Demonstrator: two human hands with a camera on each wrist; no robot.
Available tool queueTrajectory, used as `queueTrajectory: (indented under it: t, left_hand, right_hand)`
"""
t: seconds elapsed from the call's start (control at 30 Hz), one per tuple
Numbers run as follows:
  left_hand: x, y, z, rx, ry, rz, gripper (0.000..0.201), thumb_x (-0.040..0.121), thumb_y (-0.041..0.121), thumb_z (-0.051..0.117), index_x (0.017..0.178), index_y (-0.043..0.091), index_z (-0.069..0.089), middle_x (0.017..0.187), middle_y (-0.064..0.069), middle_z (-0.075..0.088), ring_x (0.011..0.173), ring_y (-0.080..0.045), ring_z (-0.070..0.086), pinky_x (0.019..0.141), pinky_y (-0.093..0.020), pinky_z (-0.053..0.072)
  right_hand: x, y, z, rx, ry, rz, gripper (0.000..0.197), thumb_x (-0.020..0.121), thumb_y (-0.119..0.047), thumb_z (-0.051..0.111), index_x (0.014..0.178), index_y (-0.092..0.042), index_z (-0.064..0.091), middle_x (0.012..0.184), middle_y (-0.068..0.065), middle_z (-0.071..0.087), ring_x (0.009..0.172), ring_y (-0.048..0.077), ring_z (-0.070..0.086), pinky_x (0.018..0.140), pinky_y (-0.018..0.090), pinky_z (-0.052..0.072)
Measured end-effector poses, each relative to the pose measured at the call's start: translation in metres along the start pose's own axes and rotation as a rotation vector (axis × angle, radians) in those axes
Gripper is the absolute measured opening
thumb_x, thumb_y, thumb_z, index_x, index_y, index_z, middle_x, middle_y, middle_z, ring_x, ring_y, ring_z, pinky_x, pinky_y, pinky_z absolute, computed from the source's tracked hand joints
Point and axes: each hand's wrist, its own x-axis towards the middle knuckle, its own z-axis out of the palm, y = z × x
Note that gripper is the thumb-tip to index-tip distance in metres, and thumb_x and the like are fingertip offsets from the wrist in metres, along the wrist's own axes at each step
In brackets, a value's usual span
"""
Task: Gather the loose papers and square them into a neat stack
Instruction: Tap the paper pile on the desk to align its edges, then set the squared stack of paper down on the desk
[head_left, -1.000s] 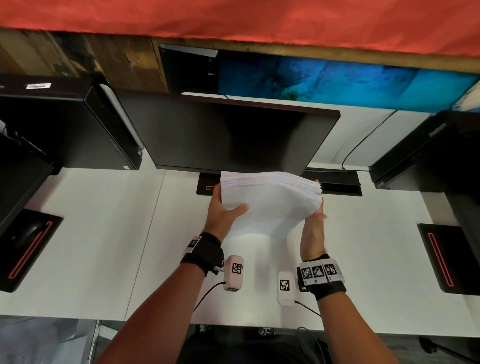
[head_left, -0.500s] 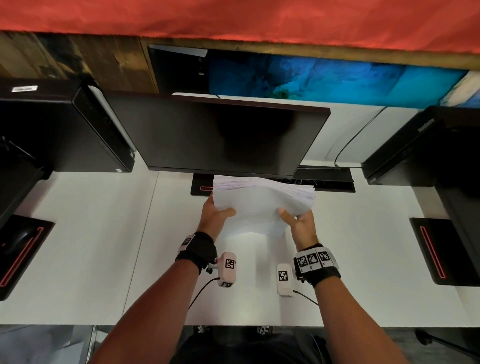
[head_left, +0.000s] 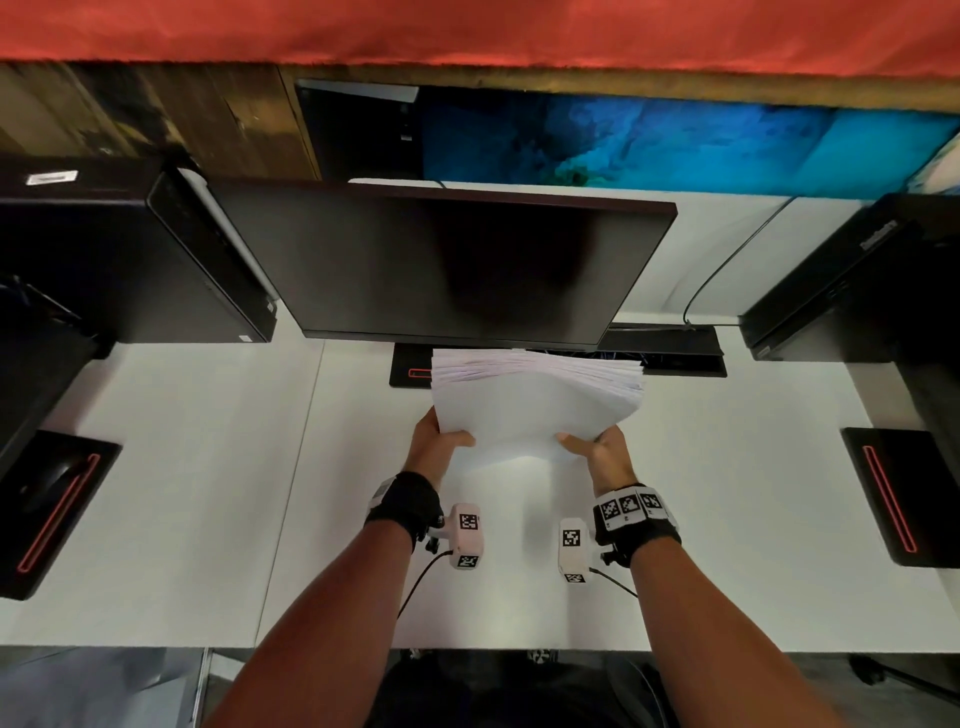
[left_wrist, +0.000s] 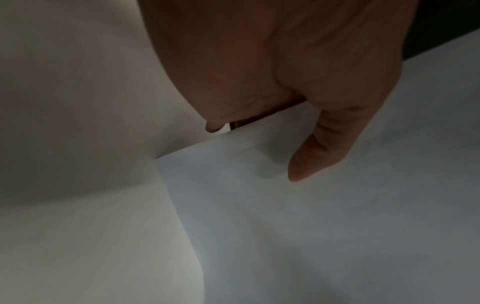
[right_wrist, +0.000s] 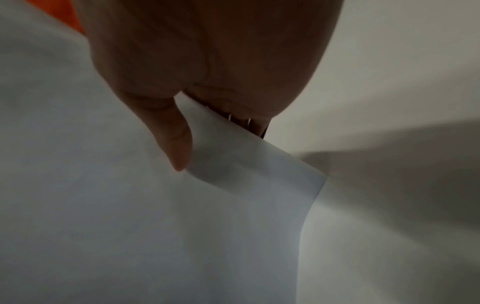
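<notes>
A thick stack of white papers (head_left: 530, 410) is held upright above the white desk (head_left: 208, 493), just in front of the monitor. Its top edges are fanned and uneven. My left hand (head_left: 441, 441) grips the stack's lower left side, thumb across the front sheet. My right hand (head_left: 592, 449) grips the lower right side the same way. In the left wrist view my left hand (left_wrist: 293, 133) pinches the paper's (left_wrist: 311, 226) edge with the thumb on top. In the right wrist view my right hand's thumb (right_wrist: 176, 148) lies on the front sheet (right_wrist: 155, 226). The fingers behind are hidden.
A dark monitor (head_left: 447, 270) stands right behind the stack on its base (head_left: 410, 369). Black computer towers sit at the left (head_left: 130, 249) and right (head_left: 852, 280). Black pads with red lines lie at the far left (head_left: 47, 514) and far right (head_left: 893, 493).
The stack has dropped a little toward the desk. My right hand slid from the stack's right edge down to its lower right corner, thumb now on the front sheet.
</notes>
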Motion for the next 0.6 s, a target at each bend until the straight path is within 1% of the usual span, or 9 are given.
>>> queueTrajectory:
  t: [0.07,0.13,0.2,0.27,0.33,0.4,0.43,0.5,0.6]
  left_hand:
    - [0.001,-0.004,0.000,0.013,-0.009,-0.019,0.049,0.067,-0.011,0.070,0.112,0.008,0.071,0.101,-0.007,0.076,0.101,-0.032,0.068,0.084,-0.036,0.055]
    - [0.001,-0.007,0.000,0.026,-0.015,-0.035,0.050,0.073,-0.016,0.067,0.117,0.007,0.069,0.105,-0.008,0.076,0.107,-0.036,0.068,0.087,-0.038,0.056]
    - [0.000,-0.010,0.000,0.026,-0.018,-0.037,0.052,0.071,-0.012,0.070,0.118,0.008,0.070,0.107,-0.008,0.077,0.113,-0.040,0.068,0.094,-0.043,0.057]
    - [-0.002,-0.008,0.001,0.028,-0.022,-0.026,0.054,0.065,-0.006,0.074,0.116,0.011,0.070,0.106,-0.006,0.078,0.115,-0.039,0.068,0.094,-0.043,0.057]
    - [-0.007,0.002,0.000,0.042,-0.029,0.013,0.053,0.069,-0.007,0.075,0.118,0.014,0.069,0.107,-0.002,0.078,0.115,-0.036,0.069,0.092,-0.040,0.058]
    - [-0.010,0.016,-0.004,0.068,-0.047,0.078,0.056,0.076,-0.010,0.073,0.126,0.013,0.065,0.112,-0.002,0.077,0.114,-0.031,0.070,0.095,-0.040,0.058]
    - [-0.012,0.025,-0.007,0.071,-0.062,0.116,0.058,0.077,-0.007,0.074,0.130,0.013,0.063,0.116,-0.003,0.076,0.115,-0.029,0.070,0.096,-0.040,0.058]
    - [-0.017,0.045,-0.010,0.065,-0.095,0.194,0.066,0.075,-0.001,0.074,0.136,0.017,0.059,0.124,-0.005,0.074,0.117,-0.026,0.070,0.099,-0.040,0.057]
    - [-0.024,0.066,-0.003,0.054,-0.127,0.273,0.070,0.071,-0.003,0.070,0.136,0.016,0.058,0.123,-0.006,0.073,0.115,-0.026,0.069,0.096,-0.037,0.057]
  right_hand:
    - [0.002,0.000,-0.001,0.019,-0.011,0.009,0.043,0.080,0.009,0.074,0.119,-0.008,0.069,0.114,0.014,0.076,0.109,0.035,0.071,0.103,0.055,0.051]
    - [0.003,0.003,-0.001,0.031,-0.024,0.020,0.039,0.080,0.010,0.075,0.112,-0.013,0.071,0.109,0.009,0.078,0.105,0.031,0.072,0.105,0.055,0.049]
    - [0.001,0.004,0.002,0.032,-0.026,0.027,0.039,0.081,0.010,0.074,0.107,-0.019,0.071,0.101,0.000,0.080,0.101,0.025,0.072,0.107,0.053,0.048]
    - [-0.002,0.003,0.001,0.037,-0.039,0.022,0.040,0.082,0.009,0.074,0.107,-0.023,0.070,0.100,-0.005,0.079,0.101,0.021,0.071,0.108,0.052,0.048]
    - [-0.006,-0.003,0.001,0.047,-0.033,0.005,0.037,0.082,0.008,0.075,0.101,-0.023,0.075,0.102,-0.001,0.079,0.101,0.024,0.072,0.107,0.054,0.048]
    - [-0.008,-0.012,-0.002,0.042,-0.039,-0.050,0.038,0.079,0.007,0.078,0.097,-0.026,0.080,0.107,0.003,0.079,0.105,0.027,0.072,0.106,0.056,0.048]
    - [-0.011,-0.019,-0.004,0.041,-0.049,-0.080,0.041,0.080,0.008,0.077,0.100,-0.026,0.079,0.109,0.003,0.078,0.107,0.026,0.073,0.106,0.054,0.049]
    - [-0.017,-0.034,-0.008,0.066,-0.079,-0.149,0.048,0.082,0.012,0.073,0.117,-0.021,0.072,0.115,0.002,0.077,0.110,0.021,0.072,0.104,0.048,0.051]
    - [-0.020,-0.049,-0.011,0.090,-0.135,-0.246,0.061,0.083,0.010,0.073,0.139,-0.006,0.056,0.131,0.011,0.069,0.121,0.028,0.066,0.102,0.043,0.053]
